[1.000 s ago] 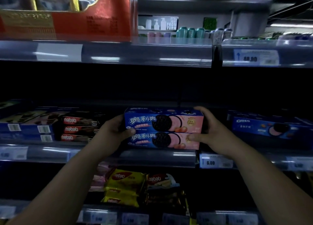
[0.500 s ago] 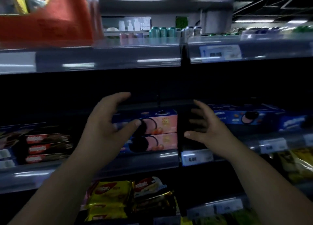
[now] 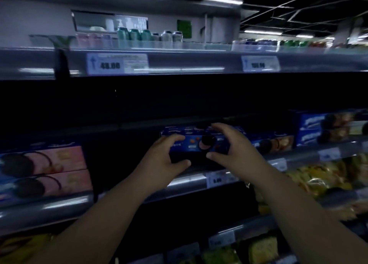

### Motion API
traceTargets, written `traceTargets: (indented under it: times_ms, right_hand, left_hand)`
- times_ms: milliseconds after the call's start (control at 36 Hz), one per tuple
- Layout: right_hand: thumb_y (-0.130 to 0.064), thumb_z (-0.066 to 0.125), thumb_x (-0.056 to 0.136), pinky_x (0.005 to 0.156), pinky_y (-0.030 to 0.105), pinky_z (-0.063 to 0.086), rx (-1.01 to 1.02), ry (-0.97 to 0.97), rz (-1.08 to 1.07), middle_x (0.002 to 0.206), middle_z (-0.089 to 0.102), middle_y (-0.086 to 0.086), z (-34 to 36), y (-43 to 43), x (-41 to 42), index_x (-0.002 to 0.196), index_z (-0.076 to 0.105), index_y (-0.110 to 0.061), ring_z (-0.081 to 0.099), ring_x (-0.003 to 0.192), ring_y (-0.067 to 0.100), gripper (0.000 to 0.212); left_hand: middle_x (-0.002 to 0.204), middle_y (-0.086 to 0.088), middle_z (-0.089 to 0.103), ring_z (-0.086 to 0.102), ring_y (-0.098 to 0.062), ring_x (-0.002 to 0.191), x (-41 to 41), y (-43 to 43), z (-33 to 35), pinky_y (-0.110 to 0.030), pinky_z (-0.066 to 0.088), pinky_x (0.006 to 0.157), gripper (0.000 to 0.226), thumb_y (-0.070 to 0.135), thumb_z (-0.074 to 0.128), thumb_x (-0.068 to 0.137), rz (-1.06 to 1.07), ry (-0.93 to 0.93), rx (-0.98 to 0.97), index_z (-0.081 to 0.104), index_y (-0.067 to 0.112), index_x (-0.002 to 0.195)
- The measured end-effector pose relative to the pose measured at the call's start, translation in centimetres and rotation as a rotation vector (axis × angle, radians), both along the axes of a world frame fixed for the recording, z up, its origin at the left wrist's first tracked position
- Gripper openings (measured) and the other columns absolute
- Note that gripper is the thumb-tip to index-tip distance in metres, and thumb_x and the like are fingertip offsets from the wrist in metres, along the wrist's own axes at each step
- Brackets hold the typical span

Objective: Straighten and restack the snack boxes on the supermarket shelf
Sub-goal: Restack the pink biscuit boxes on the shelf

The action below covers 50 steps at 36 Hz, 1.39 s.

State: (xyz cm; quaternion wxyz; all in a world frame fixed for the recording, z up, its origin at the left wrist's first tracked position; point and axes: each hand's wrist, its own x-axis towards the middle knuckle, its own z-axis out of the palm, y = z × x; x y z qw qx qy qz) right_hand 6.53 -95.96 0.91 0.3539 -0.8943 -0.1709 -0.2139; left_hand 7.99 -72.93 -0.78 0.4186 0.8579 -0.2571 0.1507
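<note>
Head view, dim and motion-blurred; shelf recess behind the goods black, nothing discernible there. Left hand (image 3: 166, 158) and right hand (image 3: 232, 146) curled around the ends of a dark blue snack box (image 3: 201, 143) on the middle shelf (image 3: 185, 181), thumbs beneath, fingers over the top edge; lettering on the box illegible, only a sandwich-cookie picture clear. Pink-and-blue boxes (image 3: 44, 171) stacked in two at left, cut off by the frame edge; further blue boxes (image 3: 330, 127) at right, blurred. Price tag (image 3: 117, 63) above reading "48.00"; second tag (image 3: 259, 63) unreadable.
</note>
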Motion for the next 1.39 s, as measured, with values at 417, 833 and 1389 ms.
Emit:
traceTargets:
  times_ms: [417,833,1389]
  right_hand:
    - [-0.036,0.054,0.094,0.107,0.045,0.03,-0.757,0.031,-0.275,0.151,0.031,0.006,-0.8,0.7,9.6,0.154,0.012,-0.017,0.031,0.133,0.029,0.076]
    - [-0.012,0.082,0.066,0.082,0.043,0.046,-0.26,-0.32,-0.154,0.108,0.058,0.01,0.1,-2.8,8.9,0.109,0.048,-0.018,0.049,0.109,0.032,0.055]
    - [-0.016,0.081,0.072,0.113,0.042,0.035,0.454,-0.035,0.296,0.155,0.023,-0.016,-2.0,-0.6,5.4,0.14,0.008,-0.063,0.036,0.138,0.009,0.111]
  left_hand:
    - [0.127,0.014,0.052,0.047,0.005,0.116,1.4,-1.0,-0.9,-0.013,0.037,0.092,0.047,0.031,0.076,0.079,0.16,0.095,-0.098,0.053,0.048,0.117]
    - [0.129,0.007,0.054,0.055,-0.009,0.116,0.0,-0.7,0.9,-0.03,0.048,0.091,0.072,0.053,0.077,0.062,0.253,0.229,-0.621,0.049,0.037,0.125]
    - [0.087,-0.001,0.074,0.067,-0.008,0.079,-1.4,0.1,2.9,-0.017,0.051,0.068,0.018,-0.004,0.068,0.083,0.118,0.176,-0.532,0.072,0.009,0.096]
